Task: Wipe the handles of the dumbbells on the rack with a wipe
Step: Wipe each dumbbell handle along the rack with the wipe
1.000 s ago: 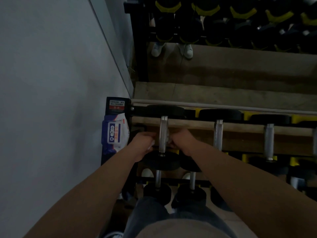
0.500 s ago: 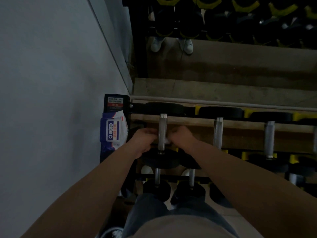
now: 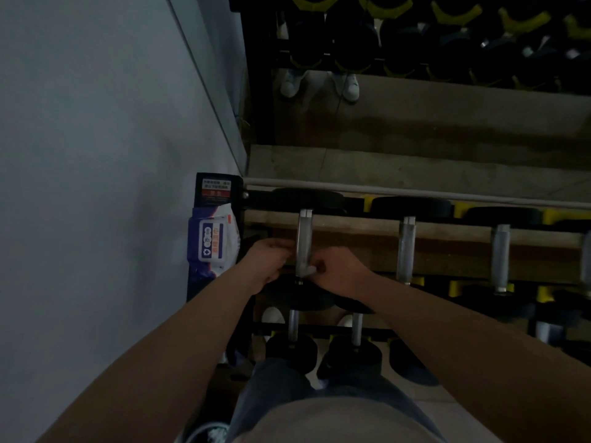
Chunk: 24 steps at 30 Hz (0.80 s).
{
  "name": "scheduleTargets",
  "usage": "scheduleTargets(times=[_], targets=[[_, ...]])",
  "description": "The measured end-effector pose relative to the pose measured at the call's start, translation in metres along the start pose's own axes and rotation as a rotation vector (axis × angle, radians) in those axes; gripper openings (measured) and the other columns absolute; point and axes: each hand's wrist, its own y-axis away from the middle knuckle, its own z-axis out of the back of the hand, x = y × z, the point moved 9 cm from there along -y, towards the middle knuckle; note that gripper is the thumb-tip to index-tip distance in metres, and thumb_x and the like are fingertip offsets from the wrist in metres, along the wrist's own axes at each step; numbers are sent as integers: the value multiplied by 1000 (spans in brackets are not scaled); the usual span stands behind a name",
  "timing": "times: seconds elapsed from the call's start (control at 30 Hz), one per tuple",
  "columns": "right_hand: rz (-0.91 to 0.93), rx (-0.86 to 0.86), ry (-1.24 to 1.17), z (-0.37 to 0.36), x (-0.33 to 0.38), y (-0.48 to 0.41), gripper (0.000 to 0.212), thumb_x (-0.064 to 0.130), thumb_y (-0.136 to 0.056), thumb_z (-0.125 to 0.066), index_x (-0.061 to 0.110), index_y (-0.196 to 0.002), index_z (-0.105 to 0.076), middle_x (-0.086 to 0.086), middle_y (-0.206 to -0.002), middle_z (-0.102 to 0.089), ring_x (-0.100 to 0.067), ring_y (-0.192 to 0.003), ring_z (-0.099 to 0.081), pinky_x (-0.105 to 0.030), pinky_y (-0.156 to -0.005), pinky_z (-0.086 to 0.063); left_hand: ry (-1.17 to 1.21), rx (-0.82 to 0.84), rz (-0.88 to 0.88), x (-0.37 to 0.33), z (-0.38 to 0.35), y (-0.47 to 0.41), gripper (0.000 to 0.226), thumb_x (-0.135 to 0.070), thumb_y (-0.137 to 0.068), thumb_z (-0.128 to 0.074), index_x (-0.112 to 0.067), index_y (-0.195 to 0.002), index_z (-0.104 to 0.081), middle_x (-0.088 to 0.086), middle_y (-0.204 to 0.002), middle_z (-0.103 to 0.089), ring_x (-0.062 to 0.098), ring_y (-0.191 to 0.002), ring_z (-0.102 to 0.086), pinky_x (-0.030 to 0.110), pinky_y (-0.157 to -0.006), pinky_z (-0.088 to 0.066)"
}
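The leftmost dumbbell on the top tier of the rack (image 3: 447, 233) has a metal handle (image 3: 303, 238). A white wipe (image 3: 311, 270) shows as a small patch at the lower end of that handle. My right hand (image 3: 339, 271) pinches the wipe just right of the handle. My left hand (image 3: 270, 262) is curled against the handle's left side; what its fingers hold is hidden. Further metal handles (image 3: 406, 251) (image 3: 499, 255) lie to the right on the same tier.
A pack of wet wipes (image 3: 212, 244) leans on the rack's left end post beside the grey wall (image 3: 96, 187). Smaller dumbbells (image 3: 292, 342) sit on the lower tier near my legs. A mirror behind the rack reflects white shoes (image 3: 319, 83) and more dumbbells.
Both hands stay at the leftmost handle. They have shifted slightly down toward its lower end, and the wipe now shows beside my right hand's fingers.
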Motion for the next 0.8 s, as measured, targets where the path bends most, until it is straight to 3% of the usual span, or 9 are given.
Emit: scheduleTargets(times=[0.07,0.13,0.17,0.23,0.4,0.6,0.67,0.7,0.8], targets=[[-26,-146,-158,20,7,0,13,26,-96,-63,23,-107,-69,10,-91,-62,-9,-85,-62,-13,-60,-40,8,27,-17,0,-1,-1,33,-20,-86,-74,-17,-119,-70,9,-96,-68,17,-66,-57,22,-47,-40],[-39,-331,-243,45,15,-3,20,25,-99,-61,21,-117,-66,9,-97,-63,-8,-86,-60,-16,-65,-43,43,26,-28,1,-2,-3,31,-12,-92,-66,-11,-122,-68,13,-109,-71,30,-92,-68,33,-76,-56],[-25,-409,-205,55,20,-5,23,25,-100,-59,19,-121,-65,5,-102,-64,-11,-89,-60,-20,-70,-46,57,19,-32,1,-1,-4,31,-8,-93,-63,-8,-124,-67,16,-116,-70,31,-106,-67,38,-93,-55],[38,-488,-23,64,32,-8,26,24,-101,-57,17,-124,-66,-3,-110,-66,-18,-97,-63,-29,-81,-52,52,3,-41,1,-1,-5,33,-2,-96,-57,-5,-128,-65,17,-124,-67,29,-116,-64,41,-107,-48],[304,-370,262,42,47,-7,26,17,-99,-55,15,-120,-70,-9,-121,-64,-25,-107,-61,-31,-91,-47,185,-22,10,0,4,-8,38,7,-97,-45,1,-132,-61,20,-130,-63,34,-121,-60,44,-109,-45],[450,139,574,-13,51,-1,26,26,-99,-52,22,-118,-70,-1,-120,-63,-19,-110,-60,-38,-93,-52,218,-13,8,0,8,-2,43,15,-94,-38,-3,-124,-62,20,-116,-68,36,-105,-66,46,-90,-57],[400,73,496,-3,51,-3,25,30,-100,-52,19,-114,-70,-2,-117,-62,-20,-108,-60,-37,-91,-51,186,-23,1,-1,8,3,42,14,-92,-36,-5,-117,-64,15,-102,-71,27,-82,-67,35,-70,-55],[345,-29,402,9,49,-6,24,31,-101,-52,19,-111,-70,-2,-114,-61,-20,-105,-60,-35,-88,-50,172,-27,-4,-1,8,1,43,13,-90,-36,-5,-114,-66,14,-97,-72,27,-79,-66,34,-70,-53],[63,-390,2,48,25,-5,15,25,-100,-57,19,-109,-67,5,-105,-55,-13,-92,-59,-23,-76,-43,177,-34,10,-4,6,1,31,2,-93,-47,-14,-104,-72,10,-98,-71,28,-101,-66,43,-94,-54]])
